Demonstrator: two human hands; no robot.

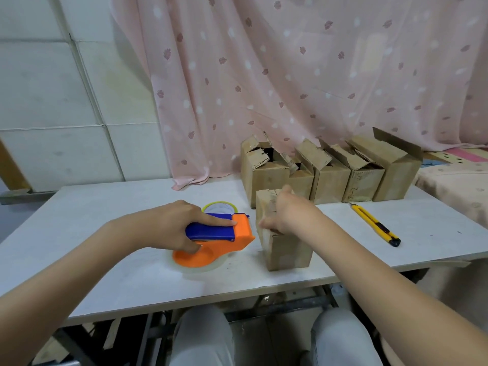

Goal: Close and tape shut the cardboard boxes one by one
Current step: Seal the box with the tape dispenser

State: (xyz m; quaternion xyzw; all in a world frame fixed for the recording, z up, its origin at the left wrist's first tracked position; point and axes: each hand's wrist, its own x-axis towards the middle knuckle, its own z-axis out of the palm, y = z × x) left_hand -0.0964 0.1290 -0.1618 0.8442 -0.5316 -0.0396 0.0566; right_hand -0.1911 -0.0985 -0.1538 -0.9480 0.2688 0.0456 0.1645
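My left hand (173, 224) gripped the blue handle of the orange tape dispenser (216, 240), which lay on the white counter (111, 207), forefinger stretched along its top. My right hand (286, 216) rested on top of the near cardboard box (285, 245), just right of the dispenser, fingers loosely bent and pressing its flaps. Four more boxes (330, 173), flaps open, stood in a row at the far edge. A yellow utility knife (375, 224) lay to the right.
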